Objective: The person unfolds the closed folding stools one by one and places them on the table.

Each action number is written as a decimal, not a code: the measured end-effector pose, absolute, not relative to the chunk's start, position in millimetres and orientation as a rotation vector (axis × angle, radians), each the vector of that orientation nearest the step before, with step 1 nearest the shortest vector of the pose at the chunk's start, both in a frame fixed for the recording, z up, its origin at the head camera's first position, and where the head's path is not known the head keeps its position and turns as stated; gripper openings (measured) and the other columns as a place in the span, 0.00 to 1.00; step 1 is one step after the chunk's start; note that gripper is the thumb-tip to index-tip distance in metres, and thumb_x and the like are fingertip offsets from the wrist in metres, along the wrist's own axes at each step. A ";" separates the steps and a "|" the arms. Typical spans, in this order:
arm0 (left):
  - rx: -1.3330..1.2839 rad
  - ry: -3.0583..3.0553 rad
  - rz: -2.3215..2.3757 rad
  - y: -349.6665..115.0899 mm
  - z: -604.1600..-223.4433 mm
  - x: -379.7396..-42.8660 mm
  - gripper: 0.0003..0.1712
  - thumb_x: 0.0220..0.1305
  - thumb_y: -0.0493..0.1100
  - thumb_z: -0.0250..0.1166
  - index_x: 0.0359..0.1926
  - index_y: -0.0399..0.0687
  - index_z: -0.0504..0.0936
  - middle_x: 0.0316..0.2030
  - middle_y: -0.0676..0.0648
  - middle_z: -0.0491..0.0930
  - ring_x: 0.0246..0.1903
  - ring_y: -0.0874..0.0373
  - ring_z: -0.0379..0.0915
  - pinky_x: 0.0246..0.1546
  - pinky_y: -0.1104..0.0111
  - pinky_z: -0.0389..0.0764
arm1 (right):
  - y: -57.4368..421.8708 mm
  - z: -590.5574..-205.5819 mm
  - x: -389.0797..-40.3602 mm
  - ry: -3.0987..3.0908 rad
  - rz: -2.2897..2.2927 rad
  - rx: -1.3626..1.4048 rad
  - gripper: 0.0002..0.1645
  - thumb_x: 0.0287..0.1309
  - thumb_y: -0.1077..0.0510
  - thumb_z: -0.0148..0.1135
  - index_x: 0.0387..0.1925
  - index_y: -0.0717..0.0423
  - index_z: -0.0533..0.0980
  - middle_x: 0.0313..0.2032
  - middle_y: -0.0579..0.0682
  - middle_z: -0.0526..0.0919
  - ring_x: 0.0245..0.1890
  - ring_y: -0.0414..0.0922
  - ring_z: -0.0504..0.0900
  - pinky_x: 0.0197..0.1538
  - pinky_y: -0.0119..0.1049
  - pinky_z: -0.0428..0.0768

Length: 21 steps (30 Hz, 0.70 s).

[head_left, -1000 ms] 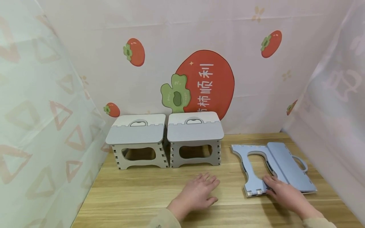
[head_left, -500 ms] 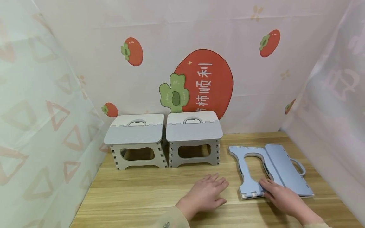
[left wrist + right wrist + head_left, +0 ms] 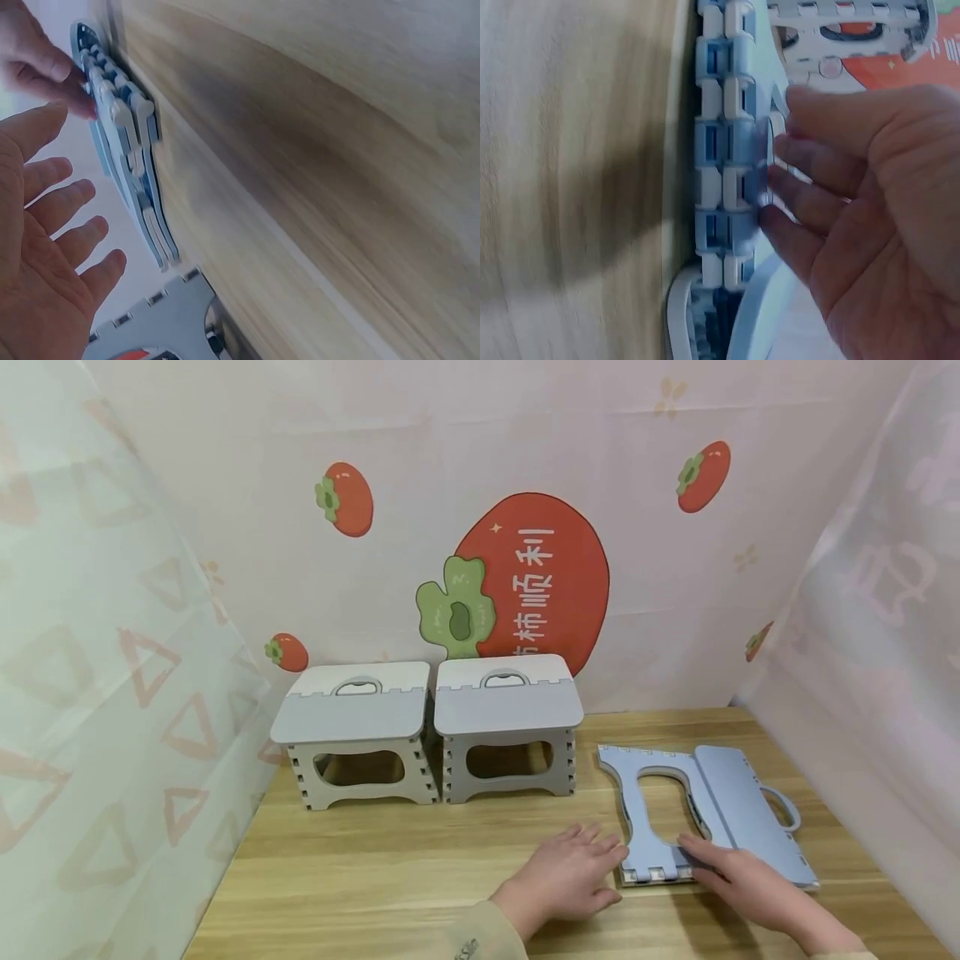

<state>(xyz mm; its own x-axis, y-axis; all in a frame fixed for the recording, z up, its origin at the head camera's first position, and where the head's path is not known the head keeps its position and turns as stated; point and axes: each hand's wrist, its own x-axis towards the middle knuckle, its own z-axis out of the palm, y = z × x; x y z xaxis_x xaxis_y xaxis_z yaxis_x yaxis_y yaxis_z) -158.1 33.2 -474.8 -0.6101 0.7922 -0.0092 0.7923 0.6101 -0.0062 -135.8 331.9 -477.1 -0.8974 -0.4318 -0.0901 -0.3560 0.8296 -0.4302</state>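
Stool (image 3: 738,814), blue, folded, partly hidden by the relaxed right hand (image 3: 746,887) touching it; left hand (image 3: 564,875) spread, sleeve (image 3: 491,933) cut off

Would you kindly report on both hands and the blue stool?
Right hand touching blue stool; left hand open, nearby. Blue stool folded flat on table. No obstruction visible.
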 end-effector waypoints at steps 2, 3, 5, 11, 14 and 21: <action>1.410 2.816 -0.038 39.2 -475.6 -158.1 0.35 0.73 0.67 0.56 0.75 0.65 0.67 0.73 0.59 0.67 0.74 0.56 0.60 0.74 0.62 0.64 | 337.5 -477.1 -135.9 2.876 -0.630 -0.655 0.30 0.71 0.52 0.62 0.67 0.64 0.74 0.64 0.64 0.78 0.60 0.57 0.81 0.55 0.41 0.85; 1.421 2.814 -0.052 42.2 -476.2 -158.2 0.34 0.73 0.67 0.56 0.75 0.65 0.67 0.73 0.59 0.67 0.74 0.57 0.60 0.74 0.62 0.64 | 340.4 -477.7 -136.5 2.918 -0.636 -0.676 0.29 0.70 0.52 0.63 0.65 0.65 0.75 0.62 0.64 0.80 0.59 0.55 0.82 0.53 0.39 0.85; 1.438 2.804 -0.074 48.1 -477.2 -158.5 0.34 0.73 0.67 0.55 0.75 0.66 0.67 0.74 0.60 0.66 0.75 0.57 0.59 0.74 0.62 0.63 | 346.5 -477.5 -138.0 2.980 -0.637 -0.660 0.28 0.69 0.53 0.65 0.64 0.65 0.76 0.61 0.64 0.81 0.59 0.57 0.81 0.54 0.37 0.85; 1.439 2.783 -0.097 64.1 -480.6 -157.9 0.35 0.74 0.68 0.53 0.77 0.68 0.63 0.76 0.62 0.61 0.77 0.58 0.54 0.76 0.64 0.59 | 367.1 -470.3 -145.3 3.062 -0.624 -0.499 0.29 0.65 0.59 0.67 0.62 0.71 0.74 0.60 0.72 0.78 0.60 0.75 0.73 0.59 0.67 0.76; 1.433 2.780 -0.106 70.4 -482.3 -157.2 0.36 0.74 0.69 0.52 0.78 0.68 0.60 0.77 0.63 0.59 0.78 0.59 0.51 0.77 0.65 0.58 | 378.2 -470.0 -149.3 3.074 -0.639 -0.454 0.30 0.65 0.61 0.67 0.62 0.75 0.72 0.61 0.76 0.74 0.60 0.80 0.69 0.57 0.75 0.70; 1.380 2.764 -0.104 80.7 -485.5 -155.0 0.39 0.75 0.69 0.49 0.81 0.69 0.53 0.79 0.63 0.52 0.79 0.61 0.45 0.78 0.66 0.53 | 401.5 -474.4 -160.5 3.038 -0.602 -0.327 0.36 0.68 0.57 0.65 0.65 0.80 0.66 0.64 0.85 0.61 0.61 0.85 0.60 0.57 0.79 0.65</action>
